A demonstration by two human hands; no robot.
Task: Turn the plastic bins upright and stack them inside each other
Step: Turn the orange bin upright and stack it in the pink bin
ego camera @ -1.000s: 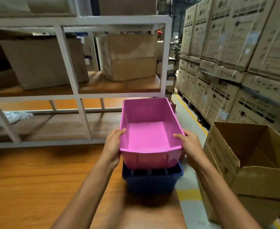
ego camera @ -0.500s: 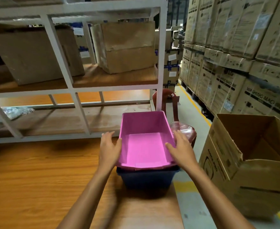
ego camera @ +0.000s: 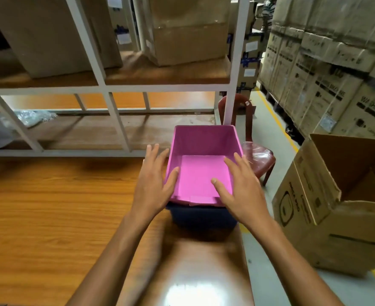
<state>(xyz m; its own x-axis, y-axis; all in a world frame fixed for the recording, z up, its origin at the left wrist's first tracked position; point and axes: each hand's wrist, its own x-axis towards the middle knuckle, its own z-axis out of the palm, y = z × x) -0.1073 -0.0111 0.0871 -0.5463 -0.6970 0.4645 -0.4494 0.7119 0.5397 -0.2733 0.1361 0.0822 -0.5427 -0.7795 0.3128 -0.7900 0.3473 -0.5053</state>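
A pink plastic bin stands upright, nested inside a dark blue bin at the right end of the wooden table. Only the blue bin's near wall shows under the pink rim. My left hand hovers flat at the pink bin's left rim with fingers spread, holding nothing. My right hand is spread over the bin's right near corner, palm down, also holding nothing. Whether either hand touches the rim I cannot tell.
A white metal shelf rack with cardboard boxes stands behind the table. A red plastic chair is right of the bins. A large open cardboard box sits on the floor at right. Stacked cartons line the aisle.
The pink bin went down into the blue bin. Both hands let go of its sides and now spread open above its rim.
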